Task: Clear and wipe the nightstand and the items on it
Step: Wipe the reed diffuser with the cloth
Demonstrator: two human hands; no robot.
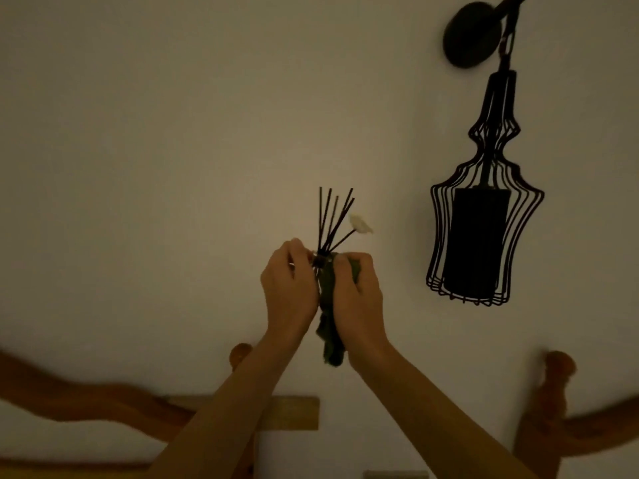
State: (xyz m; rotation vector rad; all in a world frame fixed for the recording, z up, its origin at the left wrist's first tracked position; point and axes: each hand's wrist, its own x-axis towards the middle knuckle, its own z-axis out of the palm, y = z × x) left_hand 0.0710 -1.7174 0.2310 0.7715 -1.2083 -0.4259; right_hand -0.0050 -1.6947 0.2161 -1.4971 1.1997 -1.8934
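Left hand (288, 281) fingers pinch reed diffuser (328, 233) neck; right hand (358, 288), at 3 o'clock, grips green cloth (330, 326) against it.

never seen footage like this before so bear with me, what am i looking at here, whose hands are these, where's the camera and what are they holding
There is no machine here: a person wears one wide-angle camera on their head, so you see their own two bare arms reaching out in front of a pale wall. The left hand holds a small reed diffuser by its neck, with thin dark reeds fanning upward and one stick tipped with a pale flower. The right hand presses a dark green cloth against the diffuser, apparently wiping it. To the right hangs a black wire-cage wall lamp, unlit. Curved wooden furniture posts show at the bottom. The nightstand itself is out of view.
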